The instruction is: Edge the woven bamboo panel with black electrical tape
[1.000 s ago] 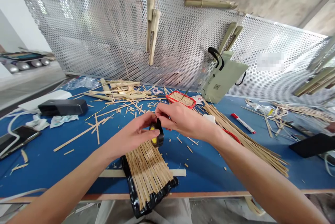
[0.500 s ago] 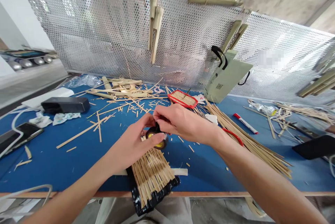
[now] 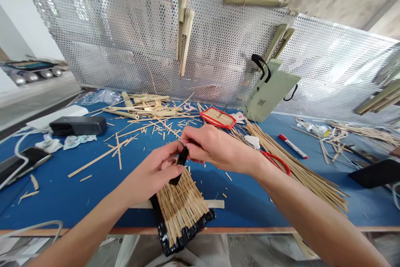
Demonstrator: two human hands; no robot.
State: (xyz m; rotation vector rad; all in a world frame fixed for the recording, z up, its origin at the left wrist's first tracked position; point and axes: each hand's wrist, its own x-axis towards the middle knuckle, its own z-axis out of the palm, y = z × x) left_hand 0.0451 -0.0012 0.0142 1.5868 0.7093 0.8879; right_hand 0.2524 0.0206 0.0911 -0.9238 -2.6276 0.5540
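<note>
Black tape (image 3: 179, 170) sits in the grip of the left hand (image 3: 153, 172), the right hand (image 3: 214, 147) pinching its upper end, above a slatted panel (image 3: 183, 210) overhanging the counter (image 3: 250, 204).

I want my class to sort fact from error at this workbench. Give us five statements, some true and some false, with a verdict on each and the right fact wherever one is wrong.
1. The left hand holds a roll of black tape. True.
2. The right hand grips the red-capped marker. False: its fingers are at the roll of black tape, and the red-capped marker lies on the blue table.
3. The woven bamboo panel has black edging along its end nearest the person. True.
4. The red-edged bamboo piece lies nearer the person than the hands. False: the red-edged bamboo piece lies beyond both hands.
5. The pale green bag has black handles. True.
</note>
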